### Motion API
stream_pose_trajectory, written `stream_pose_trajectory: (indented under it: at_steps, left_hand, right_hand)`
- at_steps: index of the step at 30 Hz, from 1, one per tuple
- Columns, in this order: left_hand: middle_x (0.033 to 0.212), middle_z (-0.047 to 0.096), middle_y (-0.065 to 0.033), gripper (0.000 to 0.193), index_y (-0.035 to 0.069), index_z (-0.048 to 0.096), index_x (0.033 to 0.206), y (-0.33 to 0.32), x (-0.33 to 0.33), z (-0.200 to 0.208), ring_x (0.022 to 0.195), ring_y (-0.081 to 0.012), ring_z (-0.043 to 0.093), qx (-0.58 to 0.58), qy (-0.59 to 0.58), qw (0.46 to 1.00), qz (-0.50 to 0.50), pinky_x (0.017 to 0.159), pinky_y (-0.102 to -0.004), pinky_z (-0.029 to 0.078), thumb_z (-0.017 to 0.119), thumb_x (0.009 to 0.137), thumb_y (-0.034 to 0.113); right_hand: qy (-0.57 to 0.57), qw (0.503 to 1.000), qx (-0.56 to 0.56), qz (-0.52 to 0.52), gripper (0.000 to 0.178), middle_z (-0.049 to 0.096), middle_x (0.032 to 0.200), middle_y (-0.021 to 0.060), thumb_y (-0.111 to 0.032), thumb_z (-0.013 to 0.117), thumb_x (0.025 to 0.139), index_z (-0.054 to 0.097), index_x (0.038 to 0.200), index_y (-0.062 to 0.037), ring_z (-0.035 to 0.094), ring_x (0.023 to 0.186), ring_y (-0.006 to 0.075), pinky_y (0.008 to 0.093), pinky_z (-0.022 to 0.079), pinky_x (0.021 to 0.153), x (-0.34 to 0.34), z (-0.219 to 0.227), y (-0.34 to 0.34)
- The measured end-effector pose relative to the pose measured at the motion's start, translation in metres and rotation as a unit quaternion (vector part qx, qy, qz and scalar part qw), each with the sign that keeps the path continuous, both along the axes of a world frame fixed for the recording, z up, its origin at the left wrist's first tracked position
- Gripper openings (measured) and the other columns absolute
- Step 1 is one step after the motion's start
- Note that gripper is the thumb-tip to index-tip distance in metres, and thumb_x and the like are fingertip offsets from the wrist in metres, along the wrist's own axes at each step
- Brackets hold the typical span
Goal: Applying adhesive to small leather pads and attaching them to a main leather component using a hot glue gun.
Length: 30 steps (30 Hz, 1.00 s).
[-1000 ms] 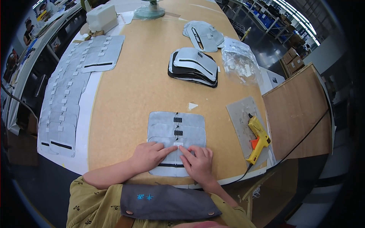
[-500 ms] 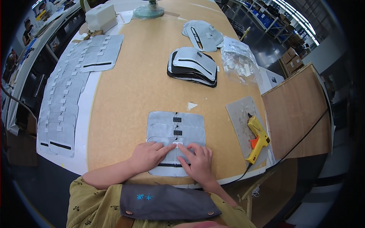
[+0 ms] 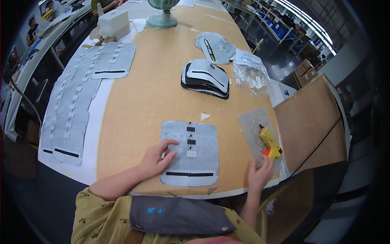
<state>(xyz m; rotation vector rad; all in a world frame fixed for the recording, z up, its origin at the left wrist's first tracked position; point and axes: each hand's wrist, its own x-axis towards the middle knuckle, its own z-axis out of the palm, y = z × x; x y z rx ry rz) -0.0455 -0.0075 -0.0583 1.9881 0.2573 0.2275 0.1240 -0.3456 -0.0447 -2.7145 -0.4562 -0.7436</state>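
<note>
A light grey fabric panel [image 3: 189,162] lies flat before me, with a black strip along its near edge. Down its middle run two dark patches, a thin dark cord and a small white tab [image 3: 191,154]. My left hand [image 3: 156,158] rests on the panel's left side, thumb and forefinger apart; a small white piece [image 3: 163,155] shows among its curled fingers. At the right, my right hand [image 3: 261,173] closes round the handle of a yellow hot glue gun [image 3: 270,140] by its orange trigger. The hand hides most of the handle.
The glue gun is on a grey board [image 3: 248,122]. Farther off are a stack of panels [image 3: 207,77], grey pieces [image 3: 217,46] and a clear plastic bag [image 3: 252,71]. Tabbed panels [image 3: 69,110] line the left edge. A green fan [image 3: 162,18] and white container [image 3: 113,23] stand behind.
My right hand has left the white tab and moved right onto the glue gun's handle. My left hand has drawn back leftward from the tab, which stays on the panel.
</note>
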Motion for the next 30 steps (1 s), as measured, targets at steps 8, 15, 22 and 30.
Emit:
stream_pose_trajectory:
  at_steps: [8, 15, 22, 30]
  left_hand:
    - [0.068, 0.049, -0.0044, 0.037, 0.011, 0.049, 0.141, 0.002, 0.010, -0.010, 0.067, -0.0127, 0.053, -0.191, -0.031, 0.980, 0.053, 0.067, -0.0307, 0.046, 0.038, 0.106, 0.019]
    - [0.072, 0.043, 0.0015, 0.039, 0.007, 0.045, 0.144, 0.008, 0.014, -0.017, 0.069, -0.0090, 0.047, -0.333, -0.106, 0.937, 0.009, 0.068, -0.0250, 0.045, 0.034, 0.108, 0.015]
    - [0.076, 0.049, 0.0032, 0.029, 0.009, 0.064, 0.120, 0.006, 0.009, -0.018, 0.072, -0.0063, 0.045, -0.204, -0.116, 0.972, 0.002, 0.065, -0.0242, 0.040, 0.050, 0.104, 0.027]
    - [0.070, 0.048, 0.0032, 0.025, 0.012, 0.067, 0.113, 0.007, 0.007, -0.008, 0.067, -0.0062, 0.044, -0.164, -0.031, 0.985, -0.034, 0.060, -0.0262, 0.038, 0.059, 0.098, 0.029]
  right_hand:
    - [0.155, 0.970, 0.072, -0.172, 0.051, 0.062, 0.094, 0.0221, -0.040, 0.077, 0.084, 0.057, 0.099, 0.0041, 0.061, 0.089, 0.0385, 0.0452, 0.049, 0.081, 0.011, -0.019, -0.073]
    - [0.237, 0.954, 0.046, -0.180, 0.072, 0.067, 0.095, 0.0315, -0.059, 0.071, 0.081, 0.065, 0.094, 0.0109, 0.065, 0.093, 0.0442, 0.0495, 0.050, 0.081, 0.063, -0.032, -0.088]
    - [0.287, 0.940, 0.095, -0.160, 0.060, 0.068, 0.096, 0.0231, -0.048, 0.072, 0.080, 0.065, 0.102, 0.0076, 0.067, 0.090, 0.0352, 0.0441, 0.053, 0.078, 0.088, -0.036, -0.109]
    - [0.389, 0.754, 0.524, -0.078, 0.029, 0.051, 0.070, 0.0002, -0.027, 0.068, 0.086, 0.054, 0.104, -0.0091, 0.054, 0.063, 0.0120, 0.0284, 0.047, 0.051, 0.068, -0.034, -0.098]
